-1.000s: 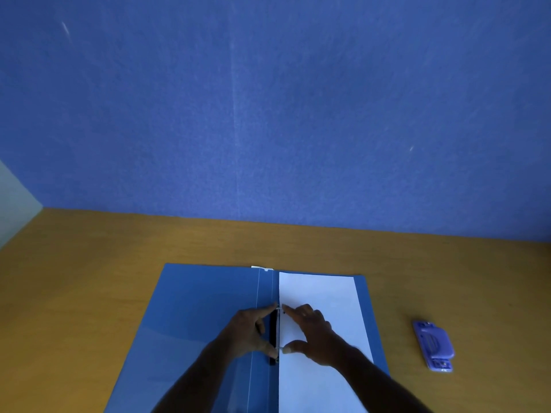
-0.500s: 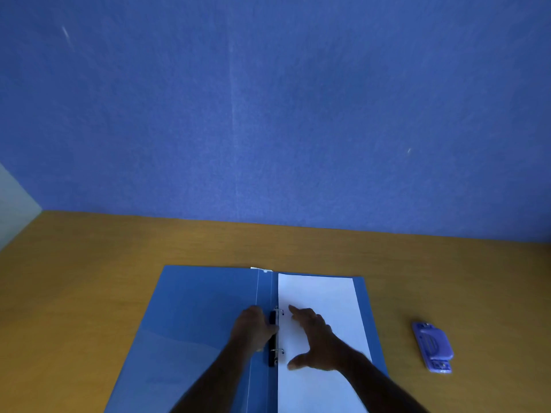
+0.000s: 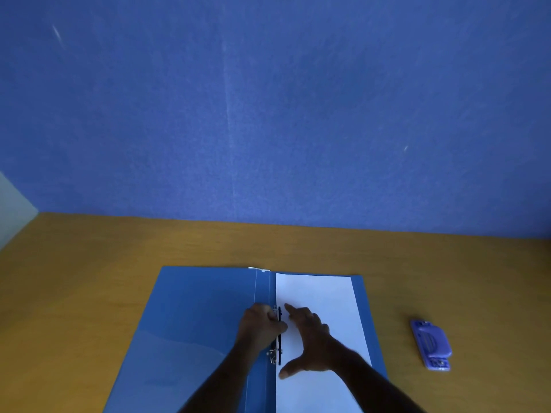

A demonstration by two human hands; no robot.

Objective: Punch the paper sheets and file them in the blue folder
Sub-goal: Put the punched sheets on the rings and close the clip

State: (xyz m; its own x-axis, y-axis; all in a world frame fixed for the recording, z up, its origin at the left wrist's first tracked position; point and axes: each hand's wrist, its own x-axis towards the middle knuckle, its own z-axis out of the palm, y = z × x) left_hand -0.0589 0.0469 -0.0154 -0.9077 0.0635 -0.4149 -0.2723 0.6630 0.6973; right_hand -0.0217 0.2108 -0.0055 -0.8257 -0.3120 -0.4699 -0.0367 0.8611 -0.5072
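Note:
The blue folder (image 3: pixel 193 317) lies open on the desk. White paper sheets (image 3: pixel 325 293) lie flat on its right half, their left edge at the metal ring binder clip (image 3: pixel 277 353) on the spine. My left hand (image 3: pixel 261 324) is curled into a fist on the upper part of the clip, fingers closed on it. My right hand (image 3: pixel 310 338) rests flat on the paper with fingers spread, thumb pointing toward the clip's lower ring.
A purple hole punch (image 3: pixel 430 344) sits on the wooden desk (image 3: pixel 89 263) to the right of the folder. A blue wall (image 3: pixel 268 114) rises behind the desk's far edge.
My left hand has closed from a pinch into a fist over the clip. My right hand has let go of the clip and spread flat on the paper, exposing the lower ring.

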